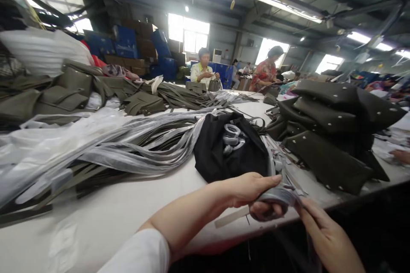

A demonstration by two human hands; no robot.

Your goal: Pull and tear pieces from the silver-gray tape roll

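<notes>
My left hand (253, 192) is closed round a roll of shiny grey tape (277, 198) at the table's near edge. A pale loose strip (230, 217) sticks out below it. My right hand (323, 234) is just right of the roll, its fingers pinched on the tape's clear loose end. Just beyond my hands lies a black cloth bag (218, 153) with several tape rolls (232, 136) in its mouth.
Long olive straps in clear plastic (128, 145) spread over the left of the white table (121, 209). Stacked olive bag panels (333, 123) sit at right. Two people (205, 70) work at the far end. Another person's hand (400, 155) rests at right.
</notes>
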